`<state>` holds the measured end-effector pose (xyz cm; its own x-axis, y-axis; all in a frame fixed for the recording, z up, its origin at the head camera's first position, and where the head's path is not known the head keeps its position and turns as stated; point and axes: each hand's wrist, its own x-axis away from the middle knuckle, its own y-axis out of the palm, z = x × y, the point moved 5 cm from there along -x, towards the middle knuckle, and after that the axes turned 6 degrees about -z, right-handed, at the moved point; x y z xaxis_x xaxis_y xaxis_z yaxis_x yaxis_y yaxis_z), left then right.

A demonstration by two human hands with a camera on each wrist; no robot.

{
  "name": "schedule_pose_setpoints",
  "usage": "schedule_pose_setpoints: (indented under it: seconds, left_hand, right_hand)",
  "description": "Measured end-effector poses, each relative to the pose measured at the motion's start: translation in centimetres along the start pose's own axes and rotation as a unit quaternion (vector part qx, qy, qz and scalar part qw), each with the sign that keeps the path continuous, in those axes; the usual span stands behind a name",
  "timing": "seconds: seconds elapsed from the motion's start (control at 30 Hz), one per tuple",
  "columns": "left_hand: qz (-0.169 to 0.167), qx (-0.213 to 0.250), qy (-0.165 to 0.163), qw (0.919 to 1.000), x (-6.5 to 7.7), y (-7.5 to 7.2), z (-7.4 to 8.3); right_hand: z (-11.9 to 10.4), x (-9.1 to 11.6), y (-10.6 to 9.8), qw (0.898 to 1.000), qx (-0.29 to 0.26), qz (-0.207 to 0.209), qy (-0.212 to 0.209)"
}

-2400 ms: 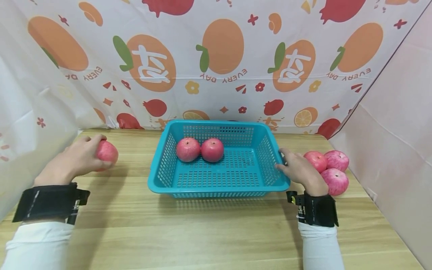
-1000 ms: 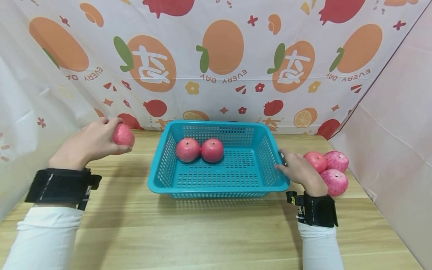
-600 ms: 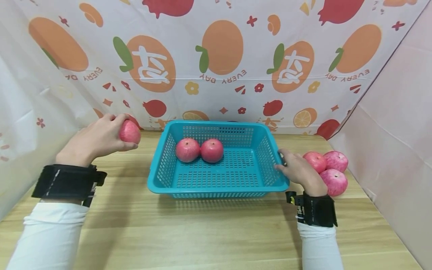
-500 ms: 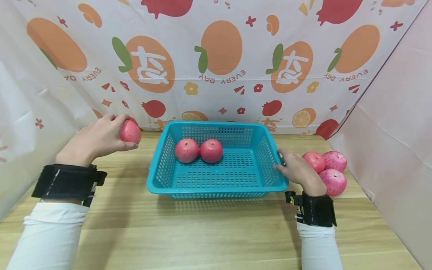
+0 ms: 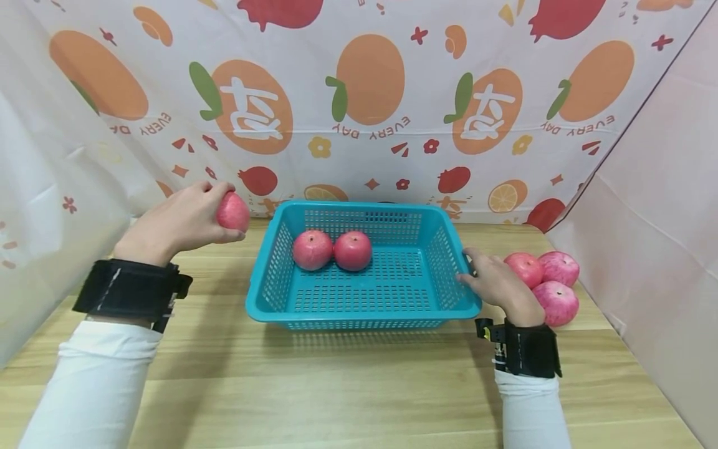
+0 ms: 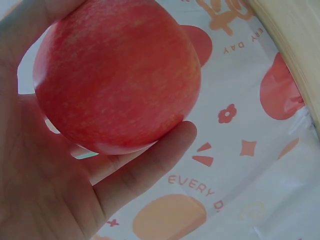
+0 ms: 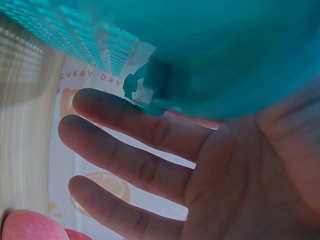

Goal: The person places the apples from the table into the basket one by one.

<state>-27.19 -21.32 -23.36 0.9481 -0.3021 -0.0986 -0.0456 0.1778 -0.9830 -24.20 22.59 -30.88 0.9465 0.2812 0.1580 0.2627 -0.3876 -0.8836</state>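
My left hand (image 5: pixel 182 221) grips a red apple (image 5: pixel 232 211), held above the table to the left of the basket. In the left wrist view this apple (image 6: pixel 120 75) fills the space between thumb and fingers. A turquoise plastic basket (image 5: pixel 364 315) stands mid-table, with two apples, a left one (image 5: pixel 312 249) and a right one (image 5: pixel 353 251), side by side in its left half. At the basket's right rim rests my right hand (image 5: pixel 496 280). The right wrist view shows several of its fingers (image 7: pixel 125 155) nearly straight beside and below the basket's edge (image 7: pixel 225 112).
Right of my right hand, three apples sit close together on the wooden table (image 5: pixel 359 386): a red one (image 5: pixel 526 268), a streaked one (image 5: pixel 560 268) and a nearer streaked one (image 5: pixel 555 302). A fruit-printed cloth (image 5: pixel 370 168) hangs behind, and pale sheeting (image 5: pixel 662 218) borders the right side.
The left hand has lifted the apple and carried it rightward toward the basket. My right hand stays at the basket's right rim; the basket and the other apples have not moved.
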Motion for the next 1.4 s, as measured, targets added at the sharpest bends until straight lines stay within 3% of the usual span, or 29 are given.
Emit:
schedule_pose_setpoints:
  seconds: [0.8, 1.17, 1.4]
  left_hand:
    - [-0.020, -0.016, 0.014, 0.9996, -1.7, 0.3, 2.9]
    - [-0.011, -0.010, 0.050, 0.9986, -2.7, 0.4, 4.7]
    - [-0.025, -0.014, 0.050, 0.9983, -3.2, 0.5, 5.6]
  right_hand:
    - [0.0, -0.2, 0.2, 1.000, -0.002, -0.004, 0.003]
    - [0.1, -0.2, -0.1, 1.000, -0.004, -0.009, 0.003]
    - [0.1, -0.3, -0.1, 1.000, -0.001, -0.008, 0.001]
